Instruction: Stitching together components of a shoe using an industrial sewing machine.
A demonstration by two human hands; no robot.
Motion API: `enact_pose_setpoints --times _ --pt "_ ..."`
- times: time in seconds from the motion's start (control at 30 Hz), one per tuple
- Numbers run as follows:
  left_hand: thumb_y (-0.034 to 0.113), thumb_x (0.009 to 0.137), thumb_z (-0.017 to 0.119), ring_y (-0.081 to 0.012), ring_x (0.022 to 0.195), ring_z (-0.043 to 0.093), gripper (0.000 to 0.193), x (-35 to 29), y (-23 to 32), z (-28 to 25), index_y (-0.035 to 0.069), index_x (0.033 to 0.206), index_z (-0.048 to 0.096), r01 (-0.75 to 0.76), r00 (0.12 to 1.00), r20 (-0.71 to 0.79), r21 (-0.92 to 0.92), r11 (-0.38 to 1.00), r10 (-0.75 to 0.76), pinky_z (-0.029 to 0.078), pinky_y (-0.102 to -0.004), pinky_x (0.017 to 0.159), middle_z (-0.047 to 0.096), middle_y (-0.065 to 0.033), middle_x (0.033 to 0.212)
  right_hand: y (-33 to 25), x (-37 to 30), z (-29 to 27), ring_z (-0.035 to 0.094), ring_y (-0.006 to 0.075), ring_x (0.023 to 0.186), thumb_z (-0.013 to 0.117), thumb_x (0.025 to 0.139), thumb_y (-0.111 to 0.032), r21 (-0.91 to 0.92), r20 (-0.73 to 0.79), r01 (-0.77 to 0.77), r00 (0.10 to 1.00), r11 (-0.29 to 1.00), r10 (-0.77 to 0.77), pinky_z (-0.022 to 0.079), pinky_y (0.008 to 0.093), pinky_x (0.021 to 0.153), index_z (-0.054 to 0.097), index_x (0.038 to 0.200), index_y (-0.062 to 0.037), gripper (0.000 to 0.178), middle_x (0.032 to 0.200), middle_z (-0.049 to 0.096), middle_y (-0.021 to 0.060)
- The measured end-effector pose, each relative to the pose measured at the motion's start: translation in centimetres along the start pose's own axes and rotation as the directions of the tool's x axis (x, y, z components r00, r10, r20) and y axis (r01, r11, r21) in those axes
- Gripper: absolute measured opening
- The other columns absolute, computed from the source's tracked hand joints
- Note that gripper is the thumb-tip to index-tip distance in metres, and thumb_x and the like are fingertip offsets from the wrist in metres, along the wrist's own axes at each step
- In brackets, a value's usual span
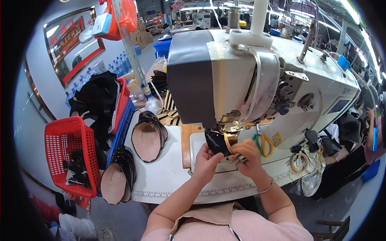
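Beneath the needle area of a large white sewing machine (241,80) is a glossy black shoe upper (216,140). My left hand (206,162) pinches its near edge between thumb and fingers. Close on the right, my right hand (248,156) is closed, its fingertips by a narrow tan strip (228,145) that runs along the upper. A small grey metal tool (240,159), perhaps thread snips, pokes out from under those fingers. The needle and the far side of the upper are hidden by the machine head and my hands.
Stacked black shoe uppers with pinkish linings (145,141) stand left on the white table (169,182); another stack (116,180) is at its edge. A red basket (72,156) stands farther left. Scissors with green and orange handles (263,145) and tan strip coils (299,164) lie right.
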State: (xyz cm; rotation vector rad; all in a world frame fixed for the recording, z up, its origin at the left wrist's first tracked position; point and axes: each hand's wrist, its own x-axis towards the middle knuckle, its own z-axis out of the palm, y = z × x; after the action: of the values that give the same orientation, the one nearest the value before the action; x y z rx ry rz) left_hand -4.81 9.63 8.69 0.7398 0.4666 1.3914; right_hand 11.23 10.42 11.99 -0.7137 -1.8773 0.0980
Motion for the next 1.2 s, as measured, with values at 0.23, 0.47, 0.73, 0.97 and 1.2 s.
enact_pose_setpoints --times 0.23,0.47,0.73,0.97,1.2 --pt "0.002 0.077 0.067 -0.0112 0.091 0.056 0.038 -0.6 2.0 0.0 0.001 0.108 0.045 0.021 1.0 -0.004 0.14 0.99 -0.021 0.045 -0.0248 0.083 0.058 -0.0064 0.101 -2.9 -2.9 1.6 0.053 0.025 0.073 0.07 0.064 -0.004 0.102 0.031 -0.339 0.941 0.935 0.338 0.042 0.0339 0.067 0.056 0.073 -0.0061 0.017 0.076 0.062 0.0047" --pt "0.004 0.078 0.067 -0.0093 0.089 0.056 0.036 -0.7 2.3 0.3 0.0 0.107 0.046 -0.026 1.0 -0.007 0.299 0.954 0.03 0.046 -0.0231 0.08 0.058 -0.0057 0.099 -2.3 -1.0 0.3 0.053 0.026 0.082 0.072 0.064 -0.006 -0.106 0.039 -0.026 0.999 0.994 0.03 0.044 0.0345 0.07 0.058 0.073 -0.008 0.017 0.079 0.063 0.0015" --pt "-0.002 0.077 0.063 -0.0109 0.092 0.057 0.034 0.7 3.2 0.8 0.001 0.107 0.048 0.005 0.999 -0.05 0.322 0.947 0.012 0.045 -0.025 0.082 0.059 -0.0052 0.098 -1.4 -0.4 0.7 0.054 0.024 0.077 0.067 0.061 0.002 0.039 0.076 -0.166 0.984 0.985 0.162 0.044 0.0322 0.065 0.062 0.074 -0.0071 0.016 0.069 0.057 0.005" --pt "0.003 0.078 0.067 -0.0099 0.085 0.058 0.033 1.8 3.9 1.0 -0.002 0.105 0.049 0.025 0.997 -0.081 0.281 0.959 -0.002 0.047 -0.0229 0.076 0.06 -0.0065 0.096 -1.1 -0.2 1.4 0.052 0.0209 0.062 0.07 0.068 -0.003 0.136 0.096 -0.247 0.967 0.959 0.235 0.041 0.0296 0.057 0.059 0.072 -0.0016 0.012 0.065 0.055 0.0081" --pt "0.008 0.079 0.068 -0.0085 0.08 0.059 0.026 2.7 4.5 0.9 0.001 0.099 0.054 0.027 0.996 -0.09 0.361 0.932 0.006 0.046 -0.0204 0.07 0.062 -0.0037 0.087 -1.2 0.6 1.9 0.048 0.0087 0.056 0.068 0.077 -0.008 0.21 0.096 -0.43 0.903 0.878 0.419 0.037 0.0242 0.05 0.061 0.076 0.0007 0.011 0.061 0.055 0.0042"
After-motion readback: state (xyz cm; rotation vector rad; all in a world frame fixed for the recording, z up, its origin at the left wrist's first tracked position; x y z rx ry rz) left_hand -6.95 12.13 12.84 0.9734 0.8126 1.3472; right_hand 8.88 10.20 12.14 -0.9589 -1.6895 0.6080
